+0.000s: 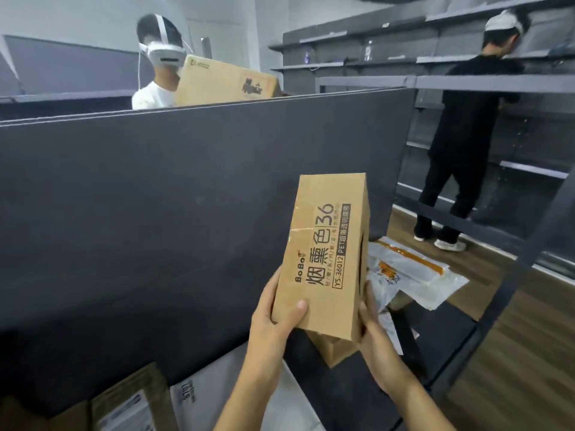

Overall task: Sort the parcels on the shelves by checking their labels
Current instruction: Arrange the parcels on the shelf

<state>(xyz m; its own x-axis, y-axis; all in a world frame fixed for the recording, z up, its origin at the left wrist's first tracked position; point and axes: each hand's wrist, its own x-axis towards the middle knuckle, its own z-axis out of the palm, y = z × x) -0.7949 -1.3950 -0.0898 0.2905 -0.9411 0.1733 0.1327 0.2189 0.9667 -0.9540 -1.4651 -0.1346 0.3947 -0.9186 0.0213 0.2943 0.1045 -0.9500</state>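
I hold a tall brown cardboard parcel (326,244) with black printed lettering upright in front of me, its printed face turned toward me. My left hand (272,318) grips its lower left corner, thumb on the front. On the lower right edge my right hand (371,331) clasps the box. Under it lies another brown box (331,348), partly hidden. White plastic mail bags (410,272) with an orange strip lie on the dark shelf (441,340) behind the parcel.
A dark back panel (155,197) rises in front. At bottom left lie a labelled brown box (130,402) and a white bag (199,396). A person in white holds a large carton (224,82) beyond the panel. Another person in black (466,129) stands at grey shelving on the right.
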